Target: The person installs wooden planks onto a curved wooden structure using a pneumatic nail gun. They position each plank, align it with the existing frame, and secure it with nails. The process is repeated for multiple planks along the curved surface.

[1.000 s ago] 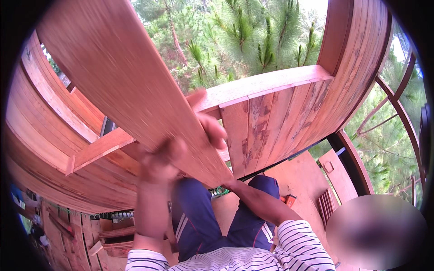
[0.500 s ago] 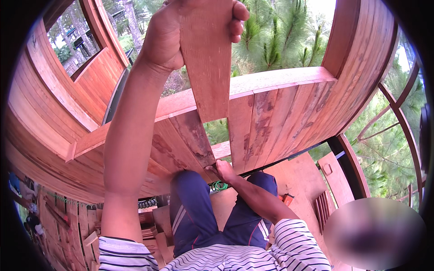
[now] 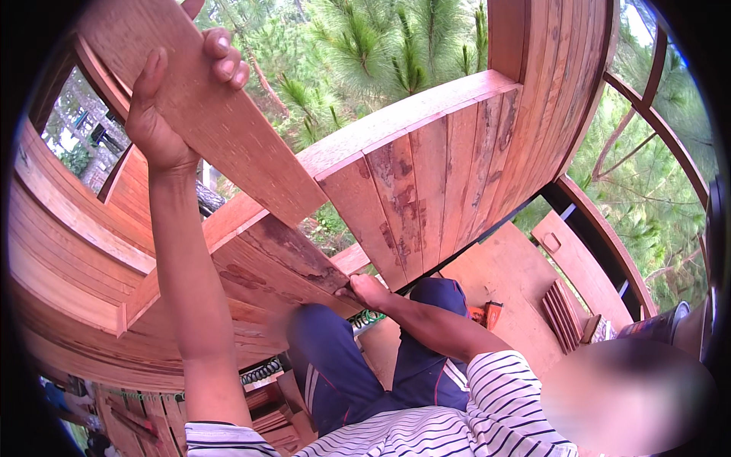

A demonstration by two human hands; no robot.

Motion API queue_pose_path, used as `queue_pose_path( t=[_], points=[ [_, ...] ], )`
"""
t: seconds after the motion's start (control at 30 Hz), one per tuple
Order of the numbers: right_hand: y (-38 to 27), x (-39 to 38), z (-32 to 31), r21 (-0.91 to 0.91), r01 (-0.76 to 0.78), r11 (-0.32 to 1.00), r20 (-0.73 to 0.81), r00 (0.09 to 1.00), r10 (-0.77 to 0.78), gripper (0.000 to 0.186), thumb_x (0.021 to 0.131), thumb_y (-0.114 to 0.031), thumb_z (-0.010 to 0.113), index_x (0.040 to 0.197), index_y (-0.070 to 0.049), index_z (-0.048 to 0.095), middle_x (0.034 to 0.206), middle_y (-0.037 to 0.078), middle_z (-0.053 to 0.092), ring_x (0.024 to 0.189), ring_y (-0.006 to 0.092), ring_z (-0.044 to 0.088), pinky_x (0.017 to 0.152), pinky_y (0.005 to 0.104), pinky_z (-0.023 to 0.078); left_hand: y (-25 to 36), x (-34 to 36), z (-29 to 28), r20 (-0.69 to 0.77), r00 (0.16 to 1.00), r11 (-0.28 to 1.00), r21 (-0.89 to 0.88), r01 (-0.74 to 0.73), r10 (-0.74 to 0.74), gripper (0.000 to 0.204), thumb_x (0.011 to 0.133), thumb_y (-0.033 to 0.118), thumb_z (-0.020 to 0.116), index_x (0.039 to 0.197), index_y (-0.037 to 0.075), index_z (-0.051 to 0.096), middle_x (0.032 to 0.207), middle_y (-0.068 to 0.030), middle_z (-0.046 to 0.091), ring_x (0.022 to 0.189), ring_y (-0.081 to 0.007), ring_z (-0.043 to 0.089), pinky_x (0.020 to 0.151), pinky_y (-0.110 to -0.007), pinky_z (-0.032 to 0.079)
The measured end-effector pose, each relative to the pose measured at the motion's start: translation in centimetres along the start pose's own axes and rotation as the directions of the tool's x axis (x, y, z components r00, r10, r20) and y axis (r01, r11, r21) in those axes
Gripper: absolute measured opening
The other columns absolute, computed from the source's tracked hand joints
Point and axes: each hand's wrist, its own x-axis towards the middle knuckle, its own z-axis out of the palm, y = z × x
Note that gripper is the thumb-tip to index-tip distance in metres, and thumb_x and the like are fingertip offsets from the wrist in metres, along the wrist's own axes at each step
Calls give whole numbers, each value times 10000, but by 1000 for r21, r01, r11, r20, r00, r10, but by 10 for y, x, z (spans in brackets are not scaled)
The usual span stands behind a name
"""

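Observation:
A flat reddish board [image 3: 236,148] slants up to the upper left, gripped by my left hand [image 3: 160,129], its fingers wrapped round both edges. The board's lower end sits at the top of a gap in the curved plank wall [image 3: 434,198], through which greenery shows. Below the gap, my right hand [image 3: 368,292] has its fingers curled on the edge of a darker stained plank [image 3: 297,255] at the gap's left side. My knees rise close beneath the wall.
On the plywood floor [image 3: 495,266] at right lie an orange tool [image 3: 489,314], stacked slats [image 3: 561,316] and a plank with a handle [image 3: 579,266]. A green coiled hose [image 3: 370,320] runs below the wall. Cut boards [image 3: 270,426] lie lower left; pines stand outside.
My left hand rose with the board, then swung left, leaving it slanted over the gap instead of nearly upright. My right hand remains low at the gap.

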Motion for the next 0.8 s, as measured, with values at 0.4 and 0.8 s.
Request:
queue_pose_path(
  t=[0.4, 0.8],
  points=[
    [-1, 0, -4, -2, -81, 997, 59, 995, 81, 671, 901, -593, 582, 836, 73, 621, 829, 305, 648, 842, 466, 641, 733, 523, 508, -20, 19, 8, -85, 996, 997, -76, -23, 16, 604, 925, 281, 601, 1409, -12, 390, 932, -185, 648, 780, -258, 672, 687, -395, 563],
    [-8, -2, 2, -41, -22, 999, -8, 1000, 21, 629, 924, -516, 603, 761, 91, 599, 737, 312, 602, 765, 483, 616, 666, 534, 476, -12, 9, 2, -134, 980, 987, 94, -133, 145, 370, 876, 268, 624, 1078, -42, 627, 849, -166, 685, 664, -201, 681, 600, -378, 589]
  ],
)
